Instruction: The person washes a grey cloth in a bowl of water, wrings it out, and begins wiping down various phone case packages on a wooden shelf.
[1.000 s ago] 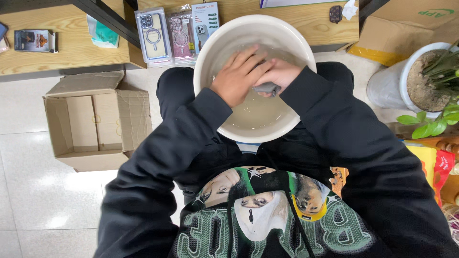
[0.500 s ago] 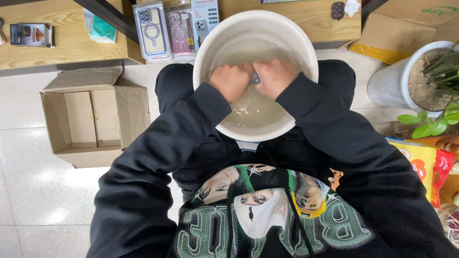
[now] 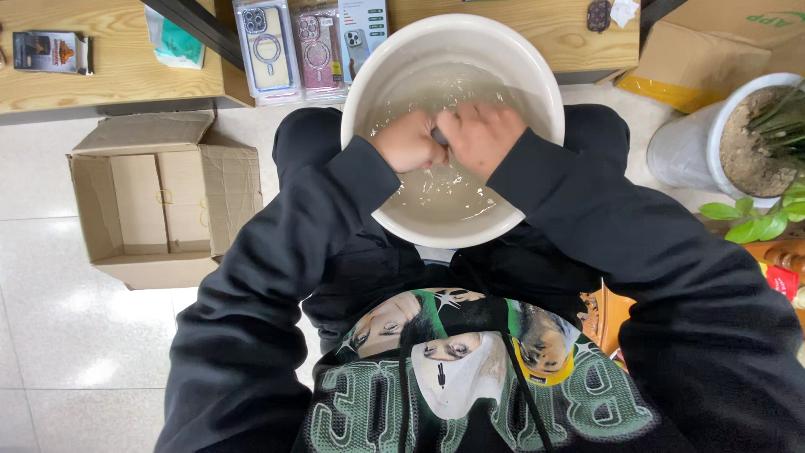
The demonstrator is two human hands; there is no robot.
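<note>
A white round basin [image 3: 379,67] with shallow water rests on my lap between my knees. Both my fists are inside it, pressed together over the water. My left hand [image 3: 407,141] and my right hand [image 3: 484,137] are closed around a small dark grey item [image 3: 439,134] that shows only as a sliver between them. What the item is cannot be told. Black sleeves cover both arms to the wrists.
An open cardboard box [image 3: 159,197] sits on the tiled floor at the left. Packaged phone cases [image 3: 306,46] lean against a wooden shelf [image 3: 109,80] ahead. A white planter [image 3: 738,138] with green leaves stands at the right, beside another cardboard box [image 3: 713,50].
The hands went from lying one over the other to two fists side by side, gripping the dark item between them. The basin and the rest stayed put.
</note>
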